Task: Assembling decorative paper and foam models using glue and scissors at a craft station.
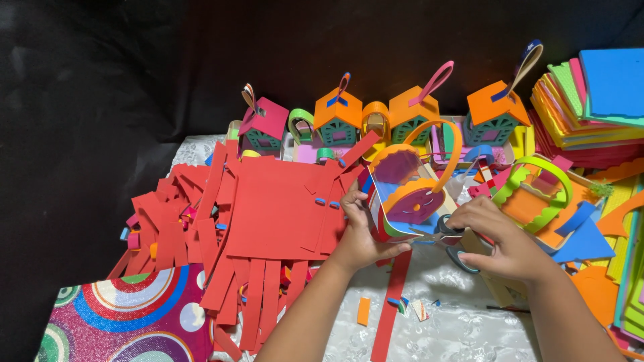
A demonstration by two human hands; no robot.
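Head view: nearest the camera, a glittery sheet with coloured rings (127,315) lies at the lower left, and loose red foam strips (258,295) hang over the white patterned table (463,322), where small offcuts (363,310) are scattered between the two forearms. Just beyond, the left hand (359,231) is closed around the side of a foam basket (406,194), thumb under its lower edge and fingers curled on its near wall, holding it tilted above the table. The right hand (503,241) is closed on the handles of grey scissors (453,241), whose blades point toward the basket's lower edge beside the left thumb. As a judgement, the risk here is the blades closing near that thumb, or cutting into the basket's wall, since the piece is held in the air and not braced. Soft foam may also twist under the grip and send the cut off line. The blade tips are hidden behind the basket's edge, so whether they are parted cannot be told, nor exactly what they meet. Farther off, a large red foam sheet (275,208) lies to the left and a second basket with a green scalloped handle (537,198) to the right. At the back stands a row of small foam houses (339,117) against the dark backdrop, with a stack of coloured foam sheets (590,107) cut off by the right edge of the frame.
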